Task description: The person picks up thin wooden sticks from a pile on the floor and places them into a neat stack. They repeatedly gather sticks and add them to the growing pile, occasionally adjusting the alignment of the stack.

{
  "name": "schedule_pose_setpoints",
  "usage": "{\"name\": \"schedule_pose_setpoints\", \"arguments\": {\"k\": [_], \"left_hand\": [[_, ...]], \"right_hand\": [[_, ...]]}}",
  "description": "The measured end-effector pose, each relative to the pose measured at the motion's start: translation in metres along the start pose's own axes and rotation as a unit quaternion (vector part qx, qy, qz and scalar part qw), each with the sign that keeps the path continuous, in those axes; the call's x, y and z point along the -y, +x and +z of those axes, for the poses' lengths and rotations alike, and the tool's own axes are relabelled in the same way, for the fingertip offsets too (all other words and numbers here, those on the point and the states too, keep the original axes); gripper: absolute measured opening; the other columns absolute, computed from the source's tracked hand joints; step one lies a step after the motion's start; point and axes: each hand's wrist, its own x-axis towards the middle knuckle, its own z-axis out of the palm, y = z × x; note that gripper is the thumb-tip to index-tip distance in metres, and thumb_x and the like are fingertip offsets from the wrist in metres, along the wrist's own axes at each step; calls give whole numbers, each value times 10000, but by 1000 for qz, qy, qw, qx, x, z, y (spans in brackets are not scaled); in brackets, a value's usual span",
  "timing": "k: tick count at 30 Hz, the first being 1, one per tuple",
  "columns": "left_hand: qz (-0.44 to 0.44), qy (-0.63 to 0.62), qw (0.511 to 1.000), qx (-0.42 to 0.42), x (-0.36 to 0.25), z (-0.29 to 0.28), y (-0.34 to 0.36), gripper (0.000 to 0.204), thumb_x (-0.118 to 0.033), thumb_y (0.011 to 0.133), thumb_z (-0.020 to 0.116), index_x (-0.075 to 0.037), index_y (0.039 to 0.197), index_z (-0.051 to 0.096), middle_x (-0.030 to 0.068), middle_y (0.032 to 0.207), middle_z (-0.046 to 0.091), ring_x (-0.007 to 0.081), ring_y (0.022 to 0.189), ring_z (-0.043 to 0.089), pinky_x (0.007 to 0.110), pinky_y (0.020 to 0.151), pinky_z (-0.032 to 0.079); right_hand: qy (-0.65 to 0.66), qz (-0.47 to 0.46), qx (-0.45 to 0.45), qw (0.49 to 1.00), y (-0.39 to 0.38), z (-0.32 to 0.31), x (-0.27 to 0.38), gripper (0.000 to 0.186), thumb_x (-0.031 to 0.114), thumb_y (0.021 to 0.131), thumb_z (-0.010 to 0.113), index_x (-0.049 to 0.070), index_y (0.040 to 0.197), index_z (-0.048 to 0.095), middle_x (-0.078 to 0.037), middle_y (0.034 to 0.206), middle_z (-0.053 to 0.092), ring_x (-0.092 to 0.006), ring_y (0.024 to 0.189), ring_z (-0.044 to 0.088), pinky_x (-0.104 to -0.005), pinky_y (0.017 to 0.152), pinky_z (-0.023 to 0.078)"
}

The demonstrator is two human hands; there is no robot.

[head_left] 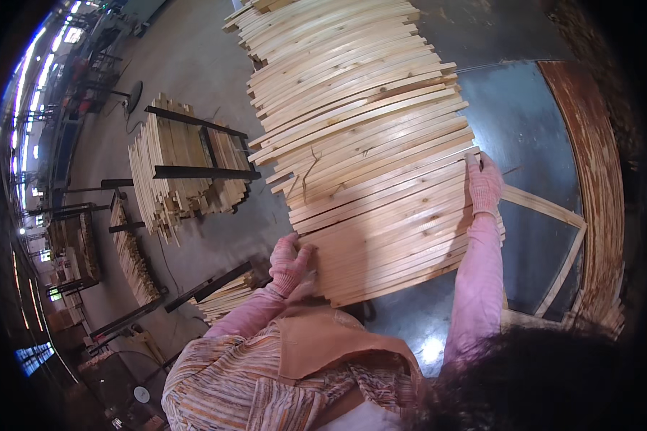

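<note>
A long row of pale wooden strips lies side by side in front of me, their ends uneven along both edges. My left hand, in a pink glove, grips strip ends at the left edge of the near part. At the right edge, my right hand in a matching glove is closed over the ends of several strips, its fingertips partly hidden. A narrow dark gap runs across the row between the two hands. Thin loose slivers lie on top of the strips beyond my left hand.
To the left, stacks of wooden strips rest on dark metal bars. On the right are a blue-grey metal surface, a light wooden frame and a worn reddish-brown board. A fan stands at the far left.
</note>
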Motion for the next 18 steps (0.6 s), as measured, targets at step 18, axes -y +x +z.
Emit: {"name": "schedule_pose_setpoints", "arguments": {"k": [18], "left_hand": [[-73,-250,965,-20,-29,-18,-5,299,-111,962,687,-29,1247,651,79,1083,720,169,950,684,328,869,573]], "right_hand": [[111,-36,-75,990,-11,4,1,555,497,938,680,-13,1143,754,-222,1117,746,-360,1053,697,-419,956,524]]}}
